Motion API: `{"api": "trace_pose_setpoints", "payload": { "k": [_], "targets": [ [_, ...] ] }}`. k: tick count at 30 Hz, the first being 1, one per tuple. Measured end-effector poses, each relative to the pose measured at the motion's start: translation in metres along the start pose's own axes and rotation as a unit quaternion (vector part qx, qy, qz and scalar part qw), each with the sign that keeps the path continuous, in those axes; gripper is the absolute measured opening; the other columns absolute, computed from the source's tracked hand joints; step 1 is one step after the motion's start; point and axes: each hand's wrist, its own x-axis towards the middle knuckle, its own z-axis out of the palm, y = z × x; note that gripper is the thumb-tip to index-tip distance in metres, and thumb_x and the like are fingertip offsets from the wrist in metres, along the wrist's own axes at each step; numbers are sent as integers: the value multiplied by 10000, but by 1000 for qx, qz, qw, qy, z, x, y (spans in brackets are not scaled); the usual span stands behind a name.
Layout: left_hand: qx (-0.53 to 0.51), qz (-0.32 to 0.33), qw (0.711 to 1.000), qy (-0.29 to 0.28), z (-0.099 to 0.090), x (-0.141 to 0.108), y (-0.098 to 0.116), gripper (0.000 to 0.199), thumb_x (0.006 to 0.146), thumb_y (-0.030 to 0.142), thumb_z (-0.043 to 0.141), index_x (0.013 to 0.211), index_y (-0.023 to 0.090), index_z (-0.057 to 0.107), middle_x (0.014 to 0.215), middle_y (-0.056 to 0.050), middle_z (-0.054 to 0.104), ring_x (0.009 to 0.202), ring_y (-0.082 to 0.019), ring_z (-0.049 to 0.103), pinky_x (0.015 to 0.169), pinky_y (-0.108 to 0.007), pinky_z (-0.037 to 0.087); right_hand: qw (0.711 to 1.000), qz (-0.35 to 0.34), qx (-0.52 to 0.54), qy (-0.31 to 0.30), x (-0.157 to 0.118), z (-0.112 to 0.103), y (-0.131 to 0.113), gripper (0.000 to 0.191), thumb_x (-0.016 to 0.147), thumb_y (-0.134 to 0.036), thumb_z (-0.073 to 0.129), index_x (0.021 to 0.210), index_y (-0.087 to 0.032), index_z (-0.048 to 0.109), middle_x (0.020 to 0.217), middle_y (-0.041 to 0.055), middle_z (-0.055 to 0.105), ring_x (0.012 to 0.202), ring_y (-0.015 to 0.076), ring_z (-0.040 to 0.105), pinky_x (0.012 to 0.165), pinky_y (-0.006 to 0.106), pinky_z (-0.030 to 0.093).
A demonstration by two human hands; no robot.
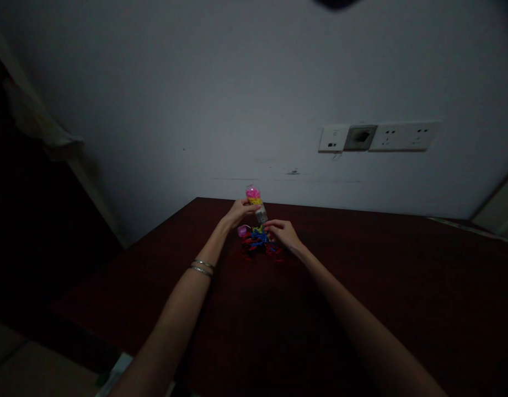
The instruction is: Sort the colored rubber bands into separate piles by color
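Note:
My left hand (239,213) is closed around a small clear plastic bottle (260,212), which tilts with its narrower end down to the right. Pink and yellow bits, perhaps rubber bands, fill its upper part. At the lower end, my right hand (283,232) has its thumb and fingers pinched together; what they grip, if anything, is too small to make out. Below both hands lies a loose pile of thin blue, red and yellow strands (259,238), which look like small rubber bands. A pink translucent piece, perhaps a cap (242,231), rests left of the pile.
The dark red-brown table (361,264) runs up to a pale wall (196,99). A row of sockets (398,137) is set in the wall at right. Dark furniture (26,209) stands at left. A whitish object (119,369) shows below my left forearm.

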Motion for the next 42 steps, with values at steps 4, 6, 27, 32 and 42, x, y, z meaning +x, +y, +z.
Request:
{"api": "trace_pose_setpoints", "payload": {
  "k": [4, 6, 27, 32, 42],
  "targets": [
    [-127, -19, 992, 13, 5, 2, -3, 230, 652, 215, 688, 846, 117, 614, 862, -82, 636, 822, -161, 581, 812, -333, 453, 999, -29, 20, 25, -2, 3, 0, 342, 616, -239, 556, 937, -162, 644, 757, 20, 646, 532, 103, 548, 414, 196, 421],
    [-162, -16, 986, 19, 5, 3, -4, 206, 673, 201, 668, 855, 126, 607, 878, -80, 631, 856, -165, 576, 840, -335, 445, 997, -53, 27, 40, -2, 4, 0, 377, 611, -232, 535, 967, -165, 637, 769, 16, 637, 530, 102, 542, 415, 199, 414],
    [-125, -29, 971, -204, 24, -11, 11, 351, 671, 143, 642, 1016, 112, 583, 968, -136, 633, 949, -221, 589, 881, -371, 423, 997, -52, 55, -27, -7, 24, -15, 938, 583, -93, 567, 1408, -322, 182, 1048, 52, 591, 579, 91, 554, 419, 184, 442],
    [-113, -28, 975, -189, 18, -9, 12, 341, 663, 160, 654, 993, 107, 590, 978, -138, 631, 915, -208, 592, 837, -341, 443, 997, -28, 61, -29, -4, 20, -10, 829, 582, -101, 580, 1349, -301, 334, 1005, 44, 611, 605, 106, 571, 423, 184, 455],
    [-108, 11, 990, -92, -6, -6, 22, 361, 655, 168, 655, 1004, 107, 591, 937, -115, 643, 845, -190, 604, 842, -349, 428, 998, -20, 67, -4, -3, 19, 0, 614, 553, -155, 594, 1164, -207, 570, 991, 42, 625, 609, 104, 560, 423, 190, 470]
  ]
}}
